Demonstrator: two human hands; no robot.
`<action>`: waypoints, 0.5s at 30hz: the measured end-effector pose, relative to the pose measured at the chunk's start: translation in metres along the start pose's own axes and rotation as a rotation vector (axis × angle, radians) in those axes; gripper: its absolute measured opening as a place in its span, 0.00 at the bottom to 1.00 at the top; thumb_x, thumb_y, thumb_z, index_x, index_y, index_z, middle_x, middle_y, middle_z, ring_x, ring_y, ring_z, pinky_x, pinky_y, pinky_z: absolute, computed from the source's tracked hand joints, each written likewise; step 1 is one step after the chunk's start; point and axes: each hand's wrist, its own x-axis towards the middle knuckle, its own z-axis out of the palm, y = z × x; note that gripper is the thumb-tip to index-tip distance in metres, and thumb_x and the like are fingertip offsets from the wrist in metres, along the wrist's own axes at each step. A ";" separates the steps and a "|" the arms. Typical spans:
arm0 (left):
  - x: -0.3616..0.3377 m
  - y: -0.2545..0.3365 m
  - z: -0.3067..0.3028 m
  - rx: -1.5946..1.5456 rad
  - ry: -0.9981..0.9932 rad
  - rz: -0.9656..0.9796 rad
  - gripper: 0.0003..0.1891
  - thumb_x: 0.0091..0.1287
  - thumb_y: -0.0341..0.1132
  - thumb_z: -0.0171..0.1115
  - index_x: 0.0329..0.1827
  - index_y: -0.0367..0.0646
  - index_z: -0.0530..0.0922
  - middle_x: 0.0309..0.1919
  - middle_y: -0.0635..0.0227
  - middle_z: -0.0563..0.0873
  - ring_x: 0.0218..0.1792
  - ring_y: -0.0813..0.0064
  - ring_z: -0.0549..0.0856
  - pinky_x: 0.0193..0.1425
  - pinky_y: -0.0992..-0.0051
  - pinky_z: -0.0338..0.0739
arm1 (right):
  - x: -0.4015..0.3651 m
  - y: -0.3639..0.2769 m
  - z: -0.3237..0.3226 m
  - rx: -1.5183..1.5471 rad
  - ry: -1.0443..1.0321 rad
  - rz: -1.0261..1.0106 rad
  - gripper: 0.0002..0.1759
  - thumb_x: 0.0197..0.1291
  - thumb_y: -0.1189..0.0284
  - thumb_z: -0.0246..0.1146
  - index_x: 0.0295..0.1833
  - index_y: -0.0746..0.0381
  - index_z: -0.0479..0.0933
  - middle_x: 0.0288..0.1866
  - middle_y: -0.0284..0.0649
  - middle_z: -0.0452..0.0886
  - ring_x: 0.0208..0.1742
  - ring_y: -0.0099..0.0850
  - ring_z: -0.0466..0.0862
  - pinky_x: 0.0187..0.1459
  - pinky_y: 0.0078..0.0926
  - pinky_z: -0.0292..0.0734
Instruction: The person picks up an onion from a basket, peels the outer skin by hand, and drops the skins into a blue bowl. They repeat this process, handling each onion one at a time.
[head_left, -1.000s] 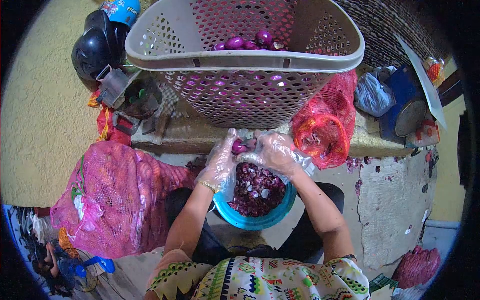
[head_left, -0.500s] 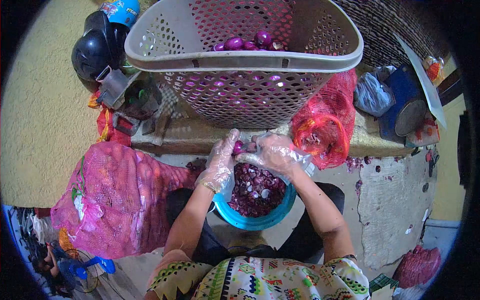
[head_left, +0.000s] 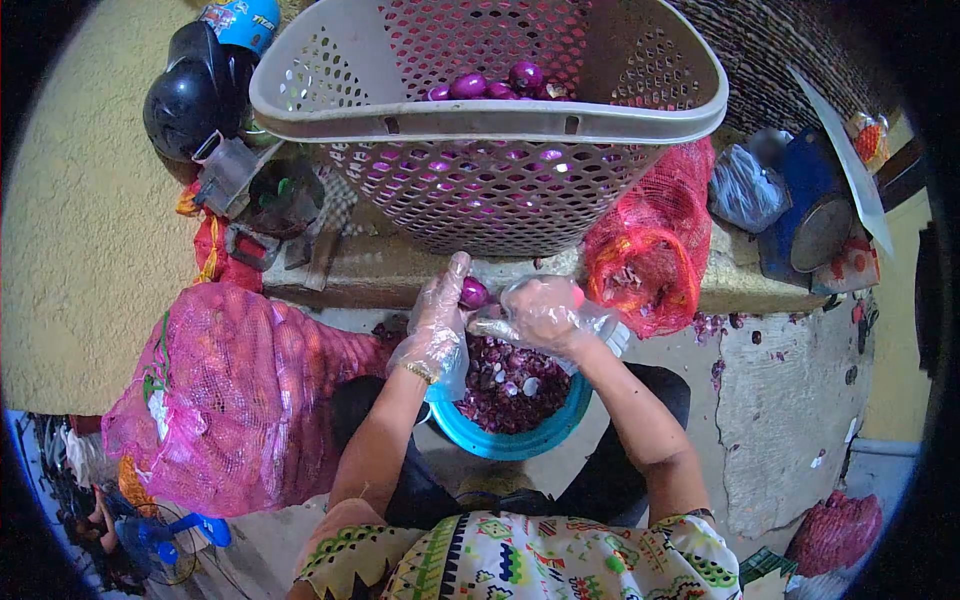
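Note:
A peeled purple-red onion is gripped by my left hand, which wears a clear plastic glove, its thumb pointing up. Just to the right, my right hand, gloved the same way, is curled closed. A small reddish-pink bit shows at its outer side; what it holds is mostly hidden. Below both hands, between my knees, a blue basin holds a heap of dark purple onion skins and scraps.
A large grey perforated basket with peeled onions stands ahead on a ledge. On the left bulges a pink mesh sack; a red mesh sack gapes at right. A black helmet and a fan are further out.
My right hand has shifted slightly right, away from the onion. More of the onion now shows beside my left hand, which has stayed nearly in place.

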 end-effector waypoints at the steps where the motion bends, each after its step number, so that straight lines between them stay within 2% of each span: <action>1: 0.000 0.000 0.001 -0.037 0.018 0.036 0.37 0.67 0.67 0.66 0.56 0.36 0.79 0.46 0.61 0.83 0.45 0.70 0.86 0.49 0.68 0.84 | 0.000 -0.003 -0.003 -0.015 -0.051 -0.015 0.35 0.58 0.32 0.62 0.29 0.56 0.86 0.23 0.47 0.85 0.26 0.46 0.88 0.31 0.45 0.81; 3: 0.003 -0.003 0.001 -0.027 0.065 0.045 0.37 0.67 0.66 0.67 0.57 0.36 0.78 0.48 0.60 0.82 0.45 0.70 0.86 0.51 0.67 0.85 | 0.000 -0.003 -0.004 -0.031 -0.102 -0.032 0.34 0.59 0.34 0.63 0.29 0.55 0.87 0.24 0.47 0.86 0.27 0.46 0.88 0.32 0.46 0.82; 5: 0.008 -0.008 -0.004 -0.017 0.114 0.055 0.38 0.66 0.66 0.67 0.58 0.36 0.77 0.50 0.59 0.82 0.46 0.69 0.86 0.52 0.66 0.86 | -0.002 0.001 -0.003 0.054 -0.043 -0.072 0.34 0.57 0.32 0.64 0.29 0.56 0.85 0.24 0.47 0.85 0.28 0.47 0.88 0.33 0.46 0.81; 7: 0.010 -0.006 -0.008 -0.043 0.027 -0.061 0.33 0.69 0.62 0.67 0.56 0.38 0.78 0.45 0.59 0.86 0.46 0.65 0.88 0.54 0.63 0.86 | 0.000 -0.005 -0.019 0.083 0.002 -0.015 0.35 0.54 0.32 0.65 0.28 0.57 0.85 0.23 0.45 0.84 0.27 0.45 0.88 0.32 0.44 0.81; 9: 0.002 -0.002 -0.001 -0.029 -0.018 -0.034 0.35 0.68 0.64 0.67 0.57 0.37 0.78 0.46 0.60 0.86 0.46 0.68 0.87 0.53 0.66 0.85 | 0.003 -0.004 -0.023 0.192 0.108 0.052 0.35 0.49 0.32 0.70 0.28 0.58 0.82 0.23 0.42 0.85 0.27 0.41 0.88 0.31 0.41 0.80; 10: -0.002 0.001 0.003 -0.014 -0.061 -0.008 0.37 0.67 0.66 0.66 0.58 0.35 0.79 0.46 0.60 0.86 0.46 0.71 0.85 0.52 0.68 0.83 | 0.003 -0.003 -0.023 0.192 0.108 0.053 0.35 0.49 0.32 0.70 0.28 0.58 0.82 0.23 0.42 0.85 0.27 0.41 0.88 0.31 0.41 0.80; 12: -0.001 -0.001 0.001 0.007 -0.081 -0.014 0.36 0.68 0.65 0.66 0.57 0.36 0.80 0.46 0.61 0.87 0.46 0.71 0.85 0.53 0.68 0.82 | 0.002 -0.003 -0.027 0.238 0.215 0.050 0.35 0.49 0.33 0.71 0.28 0.58 0.81 0.24 0.42 0.85 0.27 0.42 0.88 0.32 0.41 0.80; 15: 0.004 -0.007 -0.001 0.048 -0.071 -0.039 0.34 0.70 0.64 0.64 0.55 0.36 0.82 0.46 0.63 0.88 0.47 0.72 0.86 0.56 0.68 0.80 | 0.002 -0.003 -0.028 0.235 0.139 0.054 0.36 0.48 0.33 0.71 0.29 0.58 0.80 0.25 0.42 0.86 0.27 0.41 0.88 0.32 0.42 0.79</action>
